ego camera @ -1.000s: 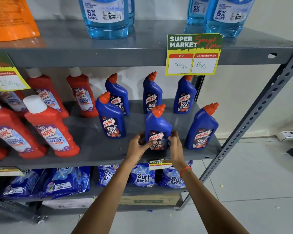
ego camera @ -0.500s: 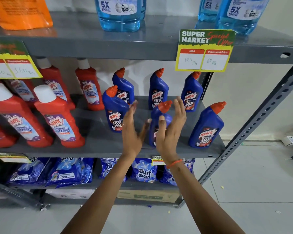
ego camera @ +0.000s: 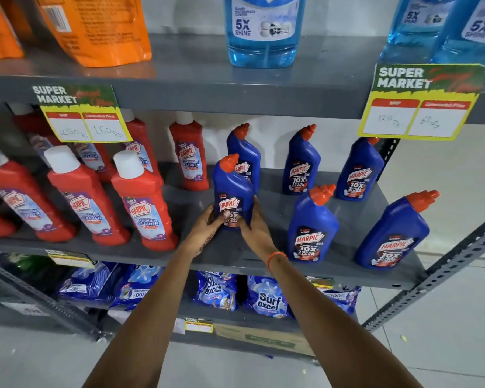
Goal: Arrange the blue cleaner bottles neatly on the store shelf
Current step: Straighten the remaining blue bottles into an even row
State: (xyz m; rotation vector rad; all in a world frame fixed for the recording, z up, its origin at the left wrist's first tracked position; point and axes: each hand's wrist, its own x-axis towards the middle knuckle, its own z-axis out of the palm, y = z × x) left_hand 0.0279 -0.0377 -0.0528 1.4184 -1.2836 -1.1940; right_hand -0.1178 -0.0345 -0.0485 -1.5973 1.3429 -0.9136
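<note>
Right now both hands are closing on one blue Harpic bottle (ego camera: pixel 233 191), the left hand (ego camera: pixel 207 228) wrapping its lower left side with the thumb across the label, the right hand (ego camera: pixel 256 225) cupping the lower right edge; fingers are curled snug around the base, nothing else held. The bottle is standing upright on the middle shelf (ego camera: pixel 235 250), front left of the blue group, overlapping a rear blue bottle (ego camera: pixel 245 152) just behind it. Two more blue ones are sitting at the back (ego camera: pixel 301 161) (ego camera: pixel 359 169), two nearer the front edge (ego camera: pixel 312 225) (ego camera: pixel 394 231), spacing uneven, so the row is looking unfinished. Red Harpic bathroom cleaner bottles (ego camera: pixel 143 203) are crowding the left, the closest one near the left hand. Risk, as a guess: sliding it backward could be knocking the rear bottle over, since the tall angled necks make these top-heavy; shifting left could be bumping the red bottle. The low grip is leaving the top free to tip. The front right bottle is standing close to the shelf edge, so any jolt to the shelf could be sending it off.
</note>
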